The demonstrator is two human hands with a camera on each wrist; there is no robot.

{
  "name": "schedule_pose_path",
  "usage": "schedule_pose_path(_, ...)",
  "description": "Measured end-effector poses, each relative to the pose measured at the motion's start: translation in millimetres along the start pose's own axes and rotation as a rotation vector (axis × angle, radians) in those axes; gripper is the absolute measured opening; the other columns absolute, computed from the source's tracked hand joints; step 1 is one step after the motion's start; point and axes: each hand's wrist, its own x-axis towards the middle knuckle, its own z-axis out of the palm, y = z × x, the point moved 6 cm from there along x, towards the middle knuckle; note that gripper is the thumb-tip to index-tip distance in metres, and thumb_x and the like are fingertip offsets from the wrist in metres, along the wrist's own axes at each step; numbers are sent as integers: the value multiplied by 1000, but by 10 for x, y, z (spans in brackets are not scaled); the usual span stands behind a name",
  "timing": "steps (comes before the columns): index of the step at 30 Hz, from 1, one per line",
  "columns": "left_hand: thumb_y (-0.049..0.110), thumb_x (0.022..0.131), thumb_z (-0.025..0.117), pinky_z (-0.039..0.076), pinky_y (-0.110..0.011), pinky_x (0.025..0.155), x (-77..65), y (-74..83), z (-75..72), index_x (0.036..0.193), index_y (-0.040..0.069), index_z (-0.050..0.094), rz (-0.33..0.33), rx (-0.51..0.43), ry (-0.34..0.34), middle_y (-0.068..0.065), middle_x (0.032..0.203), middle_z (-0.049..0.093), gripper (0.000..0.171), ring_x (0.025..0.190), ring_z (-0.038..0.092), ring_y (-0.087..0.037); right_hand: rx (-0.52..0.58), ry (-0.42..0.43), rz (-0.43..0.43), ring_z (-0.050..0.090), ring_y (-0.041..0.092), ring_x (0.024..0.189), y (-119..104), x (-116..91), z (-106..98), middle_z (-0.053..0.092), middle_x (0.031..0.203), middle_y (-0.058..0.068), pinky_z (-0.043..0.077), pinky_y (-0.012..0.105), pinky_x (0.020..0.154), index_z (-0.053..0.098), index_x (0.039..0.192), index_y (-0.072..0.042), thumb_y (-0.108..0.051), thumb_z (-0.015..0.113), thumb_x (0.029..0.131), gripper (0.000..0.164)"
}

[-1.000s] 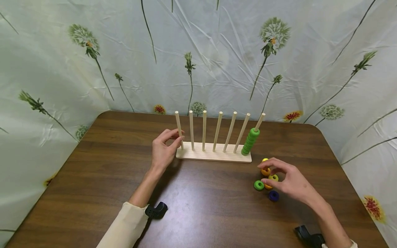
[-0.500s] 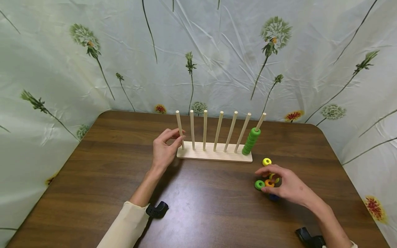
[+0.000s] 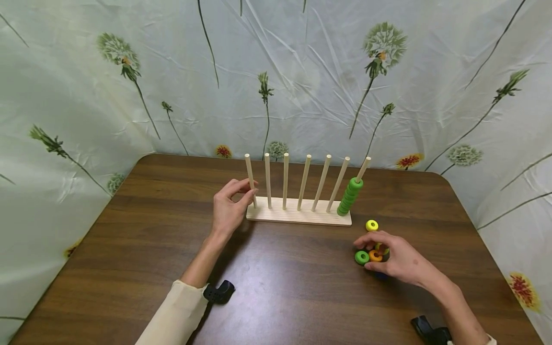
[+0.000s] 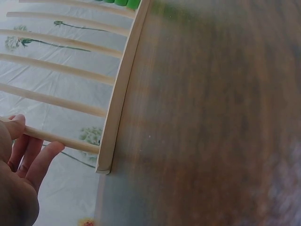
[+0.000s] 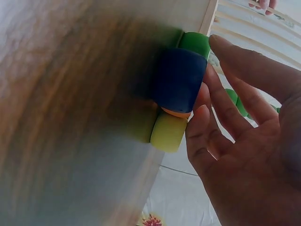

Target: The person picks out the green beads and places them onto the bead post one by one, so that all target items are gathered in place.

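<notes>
My left hand (image 3: 227,211) pinches the leftmost peg (image 4: 70,142) of a wooden peg stand (image 3: 297,217) between thumb and fingers. Green beads (image 3: 350,196) are stacked on the rightmost peg; the other pegs are bare. Over loose beads on the table, my right hand (image 3: 398,256) curves with thumb and fingers apart. Close to its fingers lie a green bead (image 3: 362,258), an orange bead (image 3: 375,255) and a yellow bead (image 3: 382,248) partly covered by the fingers. A dark blue bead (image 5: 180,80) is mostly hidden under the hand in the head view. Another yellow bead (image 3: 372,225) lies beyond the fingers.
The brown wooden table (image 3: 280,297) carries everything. Behind it hangs a pale curtain (image 3: 297,72) printed with dandelions. Black straps (image 3: 219,292) sit at both wrists.
My right hand has shifted slightly left and toward me, uncovering the far yellow bead and covering most of the blue one. An orange bead seen earlier is now out of sight. The left hand keeps its hold.
</notes>
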Motion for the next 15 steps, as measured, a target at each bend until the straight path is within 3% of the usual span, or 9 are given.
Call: schedule_pose_path(15,3,91,79,64,-18,68,2,3,-6,107,-3,79,-3,-5,-3,-18,93,70,17,86,68,-6,-18,-7,17,63,5,99,-12,43,30,74,111,-9,58,26,85,72,119,-22,-12,91,78,46)
